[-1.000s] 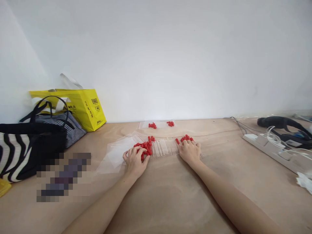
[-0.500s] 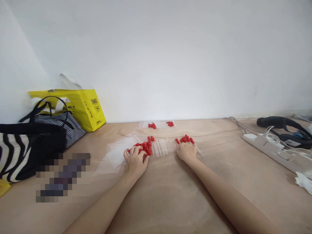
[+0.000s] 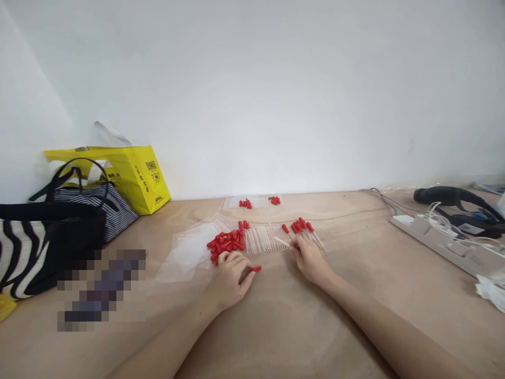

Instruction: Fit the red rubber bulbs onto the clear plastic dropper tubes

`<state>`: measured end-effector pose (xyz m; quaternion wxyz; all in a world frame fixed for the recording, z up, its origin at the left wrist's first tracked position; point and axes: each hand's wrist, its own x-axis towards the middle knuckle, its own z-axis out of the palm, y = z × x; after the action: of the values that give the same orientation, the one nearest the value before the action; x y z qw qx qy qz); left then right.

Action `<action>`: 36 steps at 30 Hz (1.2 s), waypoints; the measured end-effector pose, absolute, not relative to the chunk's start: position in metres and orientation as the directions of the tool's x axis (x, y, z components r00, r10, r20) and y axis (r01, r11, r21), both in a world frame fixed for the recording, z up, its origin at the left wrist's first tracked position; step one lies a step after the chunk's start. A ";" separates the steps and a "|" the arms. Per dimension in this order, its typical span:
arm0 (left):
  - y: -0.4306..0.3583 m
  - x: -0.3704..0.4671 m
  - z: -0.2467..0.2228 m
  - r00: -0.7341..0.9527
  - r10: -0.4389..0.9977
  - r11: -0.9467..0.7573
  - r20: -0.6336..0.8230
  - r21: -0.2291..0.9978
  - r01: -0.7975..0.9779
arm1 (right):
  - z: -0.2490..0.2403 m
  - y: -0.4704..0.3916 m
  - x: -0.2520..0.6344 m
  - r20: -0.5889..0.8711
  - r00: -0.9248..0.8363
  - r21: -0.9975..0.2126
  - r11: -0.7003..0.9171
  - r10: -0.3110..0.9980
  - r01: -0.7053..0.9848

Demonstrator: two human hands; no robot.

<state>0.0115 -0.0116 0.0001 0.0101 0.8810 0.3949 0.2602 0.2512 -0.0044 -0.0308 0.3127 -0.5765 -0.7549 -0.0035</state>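
My left hand [image 3: 232,279] pinches a red rubber bulb [image 3: 255,268] between thumb and fingers, just in front of a pile of similar bulbs [image 3: 224,243]. In my right hand [image 3: 310,259] is a thin, clear dropper tube [image 3: 281,241], its free end pointing left. Below that tube lies a row of loose clear tubes [image 3: 262,239], side by side on the table. Just beyond my right hand, several tubes with red bulbs on their ends [image 3: 302,225] lie together. The held bulb and held tube are apart.
Clear plastic bags [image 3: 185,247] are spread left of the pile. Another clear bag [image 3: 258,202] with red-topped droppers lies near the wall. A yellow bag [image 3: 136,179] and a striped bag [image 3: 118,210] stand at left. On the right are a power strip [image 3: 430,243] and cables.
My left hand has drawn back from the pile toward the right with a red bulb. My right hand has lifted a tube and moved slightly back, uncovering the bulb-topped tubes.
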 end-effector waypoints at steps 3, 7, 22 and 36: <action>-0.012 0.012 -0.004 0.575 0.720 -0.685 0.387 0.269 0.677 | -0.035 -0.015 0.250 0.523 -0.267 -0.308 0.471 0.810 0.827; -0.012 0.014 -0.007 0.571 0.727 -0.678 0.380 0.274 0.682 | -0.036 -0.021 0.240 0.503 -0.365 -0.271 0.545 0.783 0.793; -0.008 0.020 -0.011 0.424 0.824 -0.562 0.375 0.446 0.697 | -0.028 -0.033 0.219 0.495 -0.294 -0.490 0.542 0.818 0.683; -0.012 0.023 -0.013 0.404 0.842 -0.538 0.357 0.516 0.666 | -0.028 -0.032 0.221 0.535 -0.393 -0.379 0.628 0.748 0.680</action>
<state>0.0229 -0.0116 -0.0126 0.1475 0.8249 0.4572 0.2980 0.2207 -0.0316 -0.0284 0.3465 -0.4283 -0.8331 0.0491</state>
